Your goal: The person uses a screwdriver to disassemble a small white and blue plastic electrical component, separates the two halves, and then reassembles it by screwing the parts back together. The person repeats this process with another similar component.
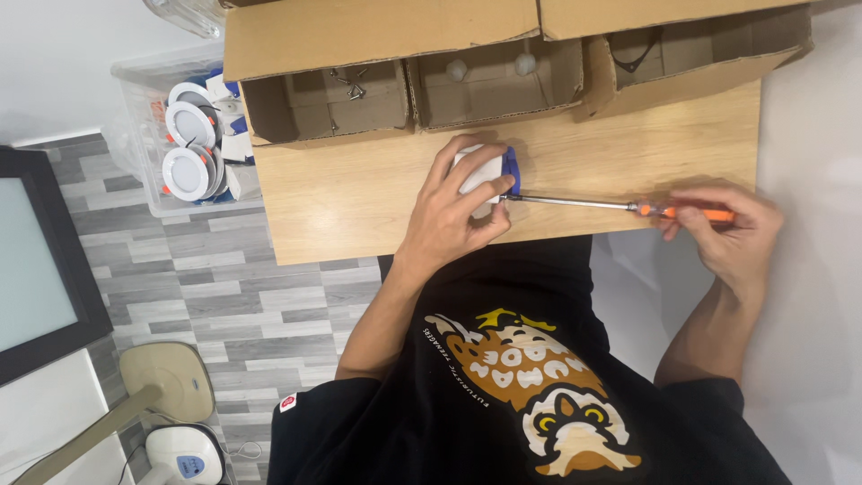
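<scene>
Right hand (727, 229) closes around the orange screwdriver (620, 207), whose long axis runs level leftward, tip meeting the white-and-blue part (485, 171) which the left hand (453, 211) clasps on the table (359, 198).

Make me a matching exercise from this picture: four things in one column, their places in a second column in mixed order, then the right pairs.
Things:
1. screwdriver
2. small white and blue part
3. round white lamps
4. loose screws

Places:
A. in the clear plastic bin beside the table
B. under the left hand on the table
C. in the leftmost cardboard box
D. handle in the right hand, tip at the part

Pairs: 1-D, 2-B, 3-A, 4-C
</scene>
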